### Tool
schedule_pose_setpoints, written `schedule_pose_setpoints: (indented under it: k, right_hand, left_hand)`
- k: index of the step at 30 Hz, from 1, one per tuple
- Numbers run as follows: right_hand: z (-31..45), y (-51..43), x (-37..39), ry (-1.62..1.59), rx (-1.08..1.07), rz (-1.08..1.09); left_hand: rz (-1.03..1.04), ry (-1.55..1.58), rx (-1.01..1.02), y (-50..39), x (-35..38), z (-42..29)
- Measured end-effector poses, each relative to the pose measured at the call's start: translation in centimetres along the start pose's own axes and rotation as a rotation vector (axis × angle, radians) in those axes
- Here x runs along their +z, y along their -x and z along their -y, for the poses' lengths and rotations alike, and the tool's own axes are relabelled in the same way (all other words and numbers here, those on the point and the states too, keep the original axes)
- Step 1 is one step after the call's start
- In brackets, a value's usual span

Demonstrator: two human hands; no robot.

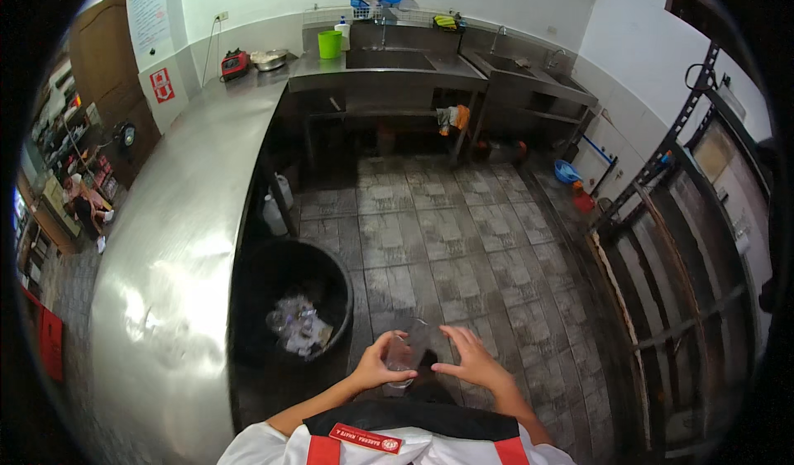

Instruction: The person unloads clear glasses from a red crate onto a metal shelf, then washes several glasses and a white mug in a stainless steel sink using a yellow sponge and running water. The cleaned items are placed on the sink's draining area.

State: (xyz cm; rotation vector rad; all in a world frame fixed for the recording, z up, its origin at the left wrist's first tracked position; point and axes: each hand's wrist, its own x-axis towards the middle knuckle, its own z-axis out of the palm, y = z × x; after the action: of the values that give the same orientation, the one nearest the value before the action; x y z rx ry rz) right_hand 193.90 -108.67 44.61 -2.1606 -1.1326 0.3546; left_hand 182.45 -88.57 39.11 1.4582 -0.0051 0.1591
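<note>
My left hand (383, 361) grips a clear plastic cup (403, 354), thumb on the near side and fingers around the far side. The cup is tilted in front of my waist, and the floor shows through its wall. Just to the right, my right hand (469, 358) is spread with thumb and fingers apart, holding nothing. Its fingertips are near the cup's far end, and I see a gap between them. To the left of my hands stands a large black bin (348, 297) with crumpled clear plastic and paper waste (301, 325) inside.
A stainless steel counter (180, 229) runs along my left. Ahead are steel sinks (391, 61), a green bucket (329, 44) and a red-based appliance (235, 64). Plastic jugs (273, 214) stand under the counter. Tiled floor (434, 229) lies ahead; a metal rack (670, 279) stands right. A person (87, 201) sits far left.
</note>
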Motion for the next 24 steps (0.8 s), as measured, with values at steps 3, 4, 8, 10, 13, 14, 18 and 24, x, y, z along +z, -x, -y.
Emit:
schedule_pose_setpoints:
  k: [3,4,8,10,13,14,18,24]
  right_hand:
    - [-9.1,-7.3,-2.8,-0.143,0.232,0.207]
    - [-11.8,-9.7,-3.9,-0.076,0.239,0.249]
    - [-21.2,-23.4,-8.4,0.408,0.277,0.630]
    - [-24.4,-31.0,-10.1,0.536,0.213,0.871]
    - [-28.9,-42.3,-11.9,0.390,0.057,0.813]
    - [-30.8,-46.1,-12.5,0.309,0.008,0.739]
    - [-39.0,-59.9,-14.3,0.280,0.035,0.540]
    - [-51.5,-71.6,-18.8,0.278,0.394,0.597]
  left_hand:
    - [-0.149,0.256,-0.067,-9.5,-4.3,3.2]
    - [-0.242,0.264,-0.095,-12.8,-5.9,3.8]
    - [-0.487,0.690,-0.106,-23.2,-10.9,3.3]
    - [-0.539,0.864,-0.020,-28.3,-13.2,2.7]
    - [-0.729,0.675,0.044,-36.0,-17.8,2.8]
    - [-0.782,0.593,0.059,-38.9,-19.8,3.2]
    - [-0.940,0.399,0.093,-52.5,-28.4,4.7]
    - [-0.778,0.324,0.273,-78.6,-40.2,0.8]
